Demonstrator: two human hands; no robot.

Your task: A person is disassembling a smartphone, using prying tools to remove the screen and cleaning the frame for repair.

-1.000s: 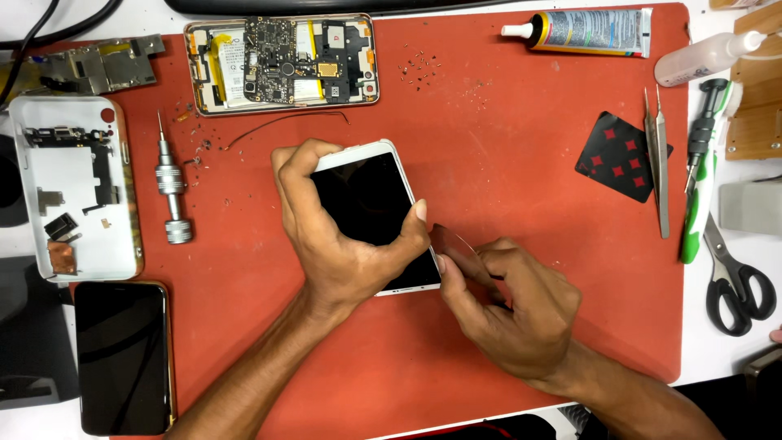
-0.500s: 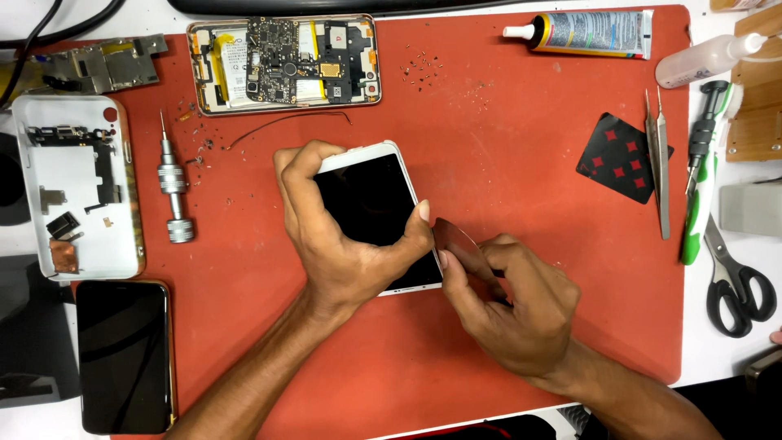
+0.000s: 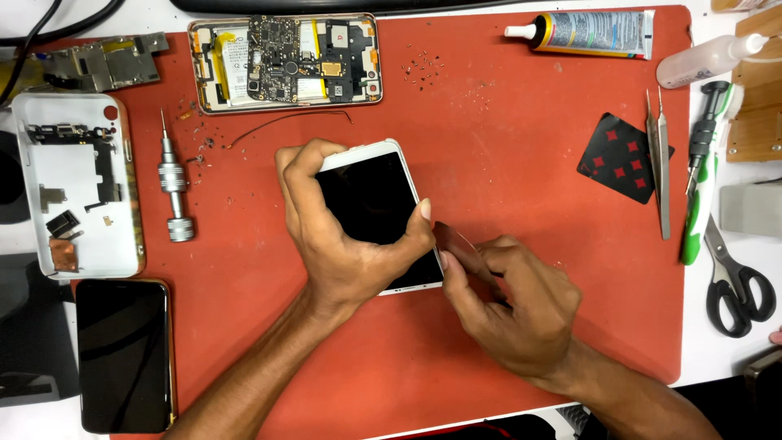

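Two hands: left hand (image 3: pixel 342 253) fingers clamp glossy white phone (image 3: pixel 371 200); right hand (image 3: pixel 513 314) fingers pinch thin pick (image 3: pixel 458 247).

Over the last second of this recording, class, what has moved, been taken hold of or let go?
Nothing has visibly changed. The left hand still clamps the white phone on the red mat, and the right hand still presses the dark pick against the phone's right edge. The tools around them lie as before.
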